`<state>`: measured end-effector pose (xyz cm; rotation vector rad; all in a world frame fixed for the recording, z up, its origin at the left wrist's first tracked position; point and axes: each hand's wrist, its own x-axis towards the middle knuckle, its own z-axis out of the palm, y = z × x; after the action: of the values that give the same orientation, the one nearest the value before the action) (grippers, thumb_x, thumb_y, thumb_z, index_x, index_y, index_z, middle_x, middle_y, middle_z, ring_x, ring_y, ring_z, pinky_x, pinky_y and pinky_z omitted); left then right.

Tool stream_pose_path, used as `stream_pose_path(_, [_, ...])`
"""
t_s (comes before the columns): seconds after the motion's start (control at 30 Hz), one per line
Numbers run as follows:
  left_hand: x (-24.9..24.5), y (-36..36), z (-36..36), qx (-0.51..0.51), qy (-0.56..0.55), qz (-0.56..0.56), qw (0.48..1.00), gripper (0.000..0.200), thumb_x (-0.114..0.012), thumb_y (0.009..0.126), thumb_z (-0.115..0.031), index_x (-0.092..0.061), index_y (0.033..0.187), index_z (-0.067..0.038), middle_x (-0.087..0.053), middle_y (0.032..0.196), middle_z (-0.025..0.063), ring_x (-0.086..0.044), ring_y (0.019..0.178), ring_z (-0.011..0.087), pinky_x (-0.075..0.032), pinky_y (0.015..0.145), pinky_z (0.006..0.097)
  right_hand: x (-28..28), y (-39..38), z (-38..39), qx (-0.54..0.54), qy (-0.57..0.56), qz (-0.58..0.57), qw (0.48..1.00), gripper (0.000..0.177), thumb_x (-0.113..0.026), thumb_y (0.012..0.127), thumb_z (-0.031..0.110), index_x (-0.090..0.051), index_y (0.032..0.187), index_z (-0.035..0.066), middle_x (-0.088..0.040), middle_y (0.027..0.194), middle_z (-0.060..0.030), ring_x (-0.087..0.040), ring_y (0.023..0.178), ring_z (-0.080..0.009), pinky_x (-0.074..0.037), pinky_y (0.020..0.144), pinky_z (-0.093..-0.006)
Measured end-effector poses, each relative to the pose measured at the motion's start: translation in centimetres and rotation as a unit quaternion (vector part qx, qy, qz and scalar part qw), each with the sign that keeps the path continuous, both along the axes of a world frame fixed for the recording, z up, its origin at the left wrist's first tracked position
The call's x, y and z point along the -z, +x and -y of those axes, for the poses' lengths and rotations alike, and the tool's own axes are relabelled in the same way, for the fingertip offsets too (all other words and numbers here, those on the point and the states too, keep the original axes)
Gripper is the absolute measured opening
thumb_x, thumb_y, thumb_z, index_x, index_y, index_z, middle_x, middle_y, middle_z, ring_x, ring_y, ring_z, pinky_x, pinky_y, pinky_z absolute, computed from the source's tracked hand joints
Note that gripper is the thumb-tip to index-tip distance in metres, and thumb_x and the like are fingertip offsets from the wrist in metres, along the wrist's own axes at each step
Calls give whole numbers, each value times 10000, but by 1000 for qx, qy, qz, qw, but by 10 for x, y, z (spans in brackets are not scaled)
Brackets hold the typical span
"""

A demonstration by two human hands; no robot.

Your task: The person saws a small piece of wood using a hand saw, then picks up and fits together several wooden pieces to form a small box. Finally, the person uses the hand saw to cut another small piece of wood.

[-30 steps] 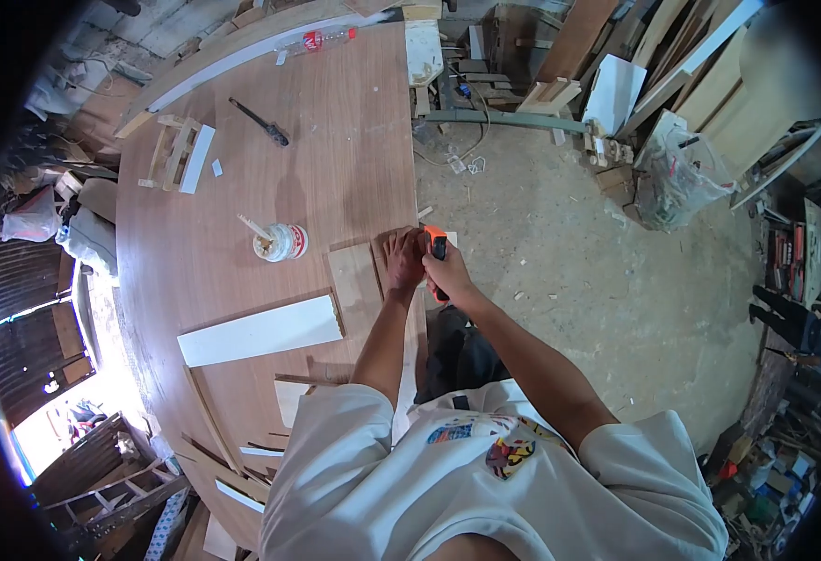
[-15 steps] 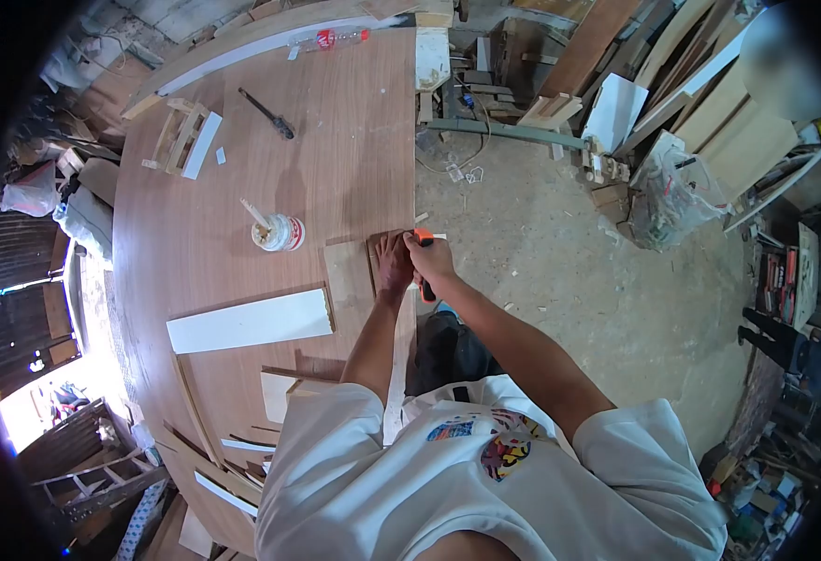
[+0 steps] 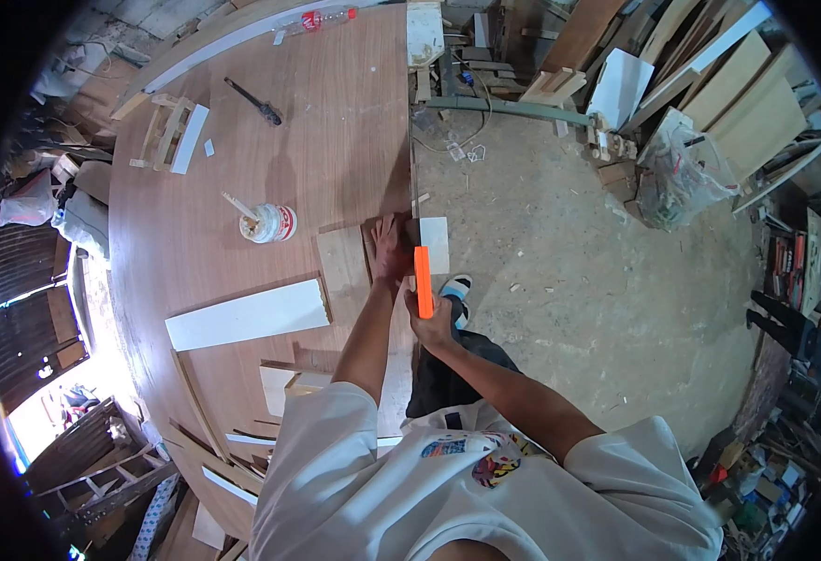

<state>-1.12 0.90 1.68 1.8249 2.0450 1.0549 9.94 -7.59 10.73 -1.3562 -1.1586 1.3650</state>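
My left hand (image 3: 389, 251) lies flat with fingers spread, pressing on wood at the right edge of the workbench (image 3: 336, 122). A pale board (image 3: 342, 262) lies just left of it. Past the bench edge, a white board end (image 3: 435, 245) juts out over the floor. My right hand (image 3: 432, 321) is closed round the orange handle of what looks like a handsaw (image 3: 423, 280), held upright beside the edge. Its blade is seen edge-on at best and cannot be made out clearly. A longer white board (image 3: 250, 316) lies to the left on the bench.
On the bench stand an open tub (image 3: 268, 223) with a stick in it, a dark tool (image 3: 253, 101), a small wooden frame (image 3: 169, 136) and a plastic bottle (image 3: 315, 21). Planks (image 3: 682, 75) lean at the back right, near a plastic bag (image 3: 686, 178) of scraps.
My right hand has come back toward my body with the saw, whose handle now shows as a narrow upright bar. The white board end beyond the edge is uncovered. My left hand stays on the wood.
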Motion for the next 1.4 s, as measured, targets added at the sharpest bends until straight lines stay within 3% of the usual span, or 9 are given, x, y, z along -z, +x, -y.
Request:
stream_pose_path(0.3, [3,-3,-4,62,-34,17,997,309,-527,761,-22,-573,1065,-34,-533,1071,141,-486,1028,347,-366,892,455,41,13,34,-67,23,-10,997,160,-645,868,31,-543,750,0,-494,649,-16,-468,605,-83,-401,545,-267])
stream_pose_path(0.4, [12,-6,-9,35,-22,3,999,294,-501,787,-17,-575,1071,-24,-542,1078,144,-493,1032,346,-371,888,453,47,20,49,-103,168,38,980,101,-656,839,14,-567,868,-23,-547,732,-109,-576,659,-178,-476,626,-294])
stream_pose_path(0.7, [15,-3,-6,-15,3,13,1000,239,-475,860,-19,-581,1073,-44,-563,1073,124,-505,1004,332,-381,872,448,-1,31,53,-66,25,-92,993,117,-614,808,-86,-631,907,-26,-644,879,-114,-648,817,-196,-505,750,-292])
stream_pose_path(0.77, [12,-3,-5,-4,1,15,1000,246,-476,865,-15,-579,1087,-48,-567,1078,123,-503,1019,332,-380,883,447,-26,61,53,-107,83,-6,991,87,-613,830,-72,-638,897,-24,-652,894,-95,-648,813,-173,-511,739,-288])
stream_pose_path(0.87, [3,-4,-3,6,0,27,1000,249,-490,875,-20,-579,1105,-56,-574,1099,120,-505,1050,332,-383,911,443,-67,105,53,-69,-16,39,997,84,-598,859,-39,-657,913,-11,-688,836,-73,-658,747,-157,-521,697,-290])
stream_pose_path(0.97, [1,-9,-2,17,-6,40,999,237,-517,886,-40,-584,1112,-59,-580,1127,122,-516,1074,332,-393,938,433,-46,155,67,39,8,3,999,65,-614,876,36,-660,899,-3,-686,767,-81,-659,742,-140,-517,673,-281])
stream_pose_path(1.17, [-18,-22,11,82,-12,67,994,246,-576,892,-143,-598,1118,-46,-583,1182,121,-510,1146,331,-364,1015,431,-11,242,112,117,-87,201,969,171,-617,904,119,-621,814,-26,-643,640,-85,-637,609,-150,-502,588,-289])
stream_pose_path(1.33, [-50,-34,20,216,-183,-139,949,1004,-767,651,-535,-349,1413,-32,-341,1441,145,-288,1360,325,-204,1135,472,27,287,186,202,-195,241,929,363,-610,931,281,-573,737,-24,-604,563,-90,-621,524,-165,-495,509,-327])
stream_pose_path(1.4, [-52,-43,20,248,-184,-180,934,1100,-787,605,-541,-284,1438,-29,-309,1457,150,-265,1375,320,-203,1139,463,55,305,218,237,-204,229,922,367,-609,931,287,-570,732,-18,-598,557,-101,-618,510,-178,-505,498,-334])
